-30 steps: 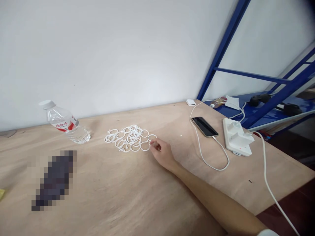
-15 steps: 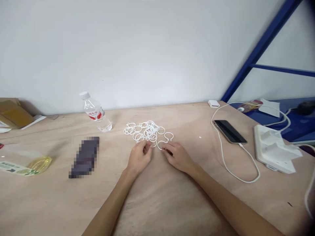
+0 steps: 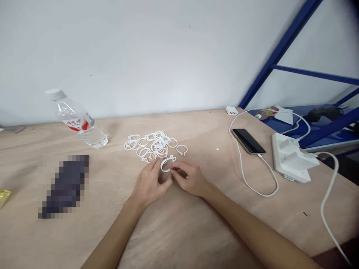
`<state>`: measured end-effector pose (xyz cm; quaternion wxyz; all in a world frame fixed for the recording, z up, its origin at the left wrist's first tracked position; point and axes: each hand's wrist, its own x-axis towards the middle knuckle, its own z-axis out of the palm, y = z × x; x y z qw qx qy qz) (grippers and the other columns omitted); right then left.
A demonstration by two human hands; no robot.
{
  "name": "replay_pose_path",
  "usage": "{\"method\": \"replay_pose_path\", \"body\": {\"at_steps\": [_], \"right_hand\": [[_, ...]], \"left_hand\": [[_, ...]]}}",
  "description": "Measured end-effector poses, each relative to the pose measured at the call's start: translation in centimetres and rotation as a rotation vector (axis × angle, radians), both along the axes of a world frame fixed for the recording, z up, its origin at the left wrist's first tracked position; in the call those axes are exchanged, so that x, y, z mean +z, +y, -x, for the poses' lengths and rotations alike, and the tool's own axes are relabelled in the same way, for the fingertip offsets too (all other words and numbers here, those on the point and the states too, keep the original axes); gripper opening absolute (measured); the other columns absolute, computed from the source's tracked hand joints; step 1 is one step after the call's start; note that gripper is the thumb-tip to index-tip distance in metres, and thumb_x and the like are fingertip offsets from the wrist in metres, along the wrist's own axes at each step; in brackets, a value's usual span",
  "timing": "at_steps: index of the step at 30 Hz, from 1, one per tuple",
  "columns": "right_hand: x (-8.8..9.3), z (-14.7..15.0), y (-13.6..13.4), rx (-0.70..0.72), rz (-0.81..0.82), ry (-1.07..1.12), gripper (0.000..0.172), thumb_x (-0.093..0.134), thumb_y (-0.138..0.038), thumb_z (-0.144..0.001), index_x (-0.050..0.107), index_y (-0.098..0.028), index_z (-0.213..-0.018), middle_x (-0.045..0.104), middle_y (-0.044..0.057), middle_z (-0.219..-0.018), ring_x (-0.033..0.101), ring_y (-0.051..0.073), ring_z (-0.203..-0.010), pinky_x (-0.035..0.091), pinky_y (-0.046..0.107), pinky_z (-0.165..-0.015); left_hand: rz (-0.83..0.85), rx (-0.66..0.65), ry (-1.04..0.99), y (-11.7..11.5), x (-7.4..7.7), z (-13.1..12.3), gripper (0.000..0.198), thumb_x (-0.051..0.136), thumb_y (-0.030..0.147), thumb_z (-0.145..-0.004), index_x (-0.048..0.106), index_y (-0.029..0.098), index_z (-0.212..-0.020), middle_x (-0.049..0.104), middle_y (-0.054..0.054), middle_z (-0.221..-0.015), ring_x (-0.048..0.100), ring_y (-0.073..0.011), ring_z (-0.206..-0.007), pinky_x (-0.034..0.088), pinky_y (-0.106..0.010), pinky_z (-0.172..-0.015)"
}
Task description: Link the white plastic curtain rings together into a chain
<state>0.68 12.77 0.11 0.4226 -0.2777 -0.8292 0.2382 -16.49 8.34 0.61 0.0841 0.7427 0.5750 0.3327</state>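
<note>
Both hands meet at the middle of the wooden table (image 3: 174,224), just in front of a heap of white plastic rings (image 3: 151,145). One white ring (image 3: 167,163) sits between them, lifted a little off the heap. My left hand (image 3: 148,183) pinches its left side with curled fingers. My right hand (image 3: 189,178) pinches its right side. A single open ring (image 3: 182,150) lies apart at the heap's right edge.
A clear water bottle (image 3: 77,121) lies on its side at the back left. A dark blurred object (image 3: 66,185) lies at the left. A black phone (image 3: 248,141) on a white cable (image 3: 252,183), a white charging block (image 3: 291,158) and a blue metal frame (image 3: 280,48) are at the right.
One second ago only my right hand touched the heap. My left hand came in, and both hands now hold one ring drawn back from the heap. The camera swung left, then right.
</note>
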Motion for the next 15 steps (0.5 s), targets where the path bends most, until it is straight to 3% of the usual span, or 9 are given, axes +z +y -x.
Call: {"method": "replay_pose_path", "body": {"at_steps": [3,8,12,15], "right_hand": [[0.0,-0.1,0.1,-0.036,0.072,0.008,0.012,0.053,-0.014,-0.083,0.063,-0.02,-0.083,0.067,0.004,-0.08,0.061,0.015,-0.072,0.051,0.027,-0.067],[0.1,-0.1,0.0,0.005,0.094,-0.023,0.013,0.051,-0.012,-0.08,0.063,-0.018,-0.081,0.062,0.003,-0.074,0.056,0.013,-0.065,0.048,0.026,-0.063],[0.4,-0.1,-0.2,0.058,0.096,0.001,0.013,0.052,-0.012,-0.079,0.063,-0.017,-0.082,0.063,0.004,-0.077,0.057,0.013,-0.069,0.048,0.026,-0.068],[0.5,-0.2,-0.1,0.055,0.244,0.091,0.013,0.053,-0.017,-0.081,0.064,-0.018,-0.089,0.066,0.003,-0.082,0.059,0.013,-0.074,0.049,0.027,-0.072]], "left_hand": [[-0.094,0.085,0.034,-0.2,-0.3,0.0,0.052,0.062,0.035,-0.08,0.045,0.018,-0.126,0.064,-0.006,-0.1,0.064,-0.0198,-0.089,0.054,-0.033,-0.078],[-0.327,0.071,0.19,-0.4,-0.8,0.2,0.033,0.06,0.032,-0.084,0.054,0.019,-0.114,0.067,-0.006,-0.096,0.065,-0.019,-0.082,0.053,-0.031,-0.075],[-0.351,0.107,0.241,-0.2,-1.1,0.4,0.037,0.061,0.035,-0.085,0.056,0.016,-0.116,0.067,-0.008,-0.093,0.065,-0.0197,-0.077,0.053,-0.031,-0.07],[-0.345,0.069,0.183,-0.1,-1.1,0.4,0.039,0.06,0.034,-0.085,0.055,0.016,-0.119,0.067,-0.008,-0.094,0.066,-0.0185,-0.078,0.054,-0.029,-0.07]]}}
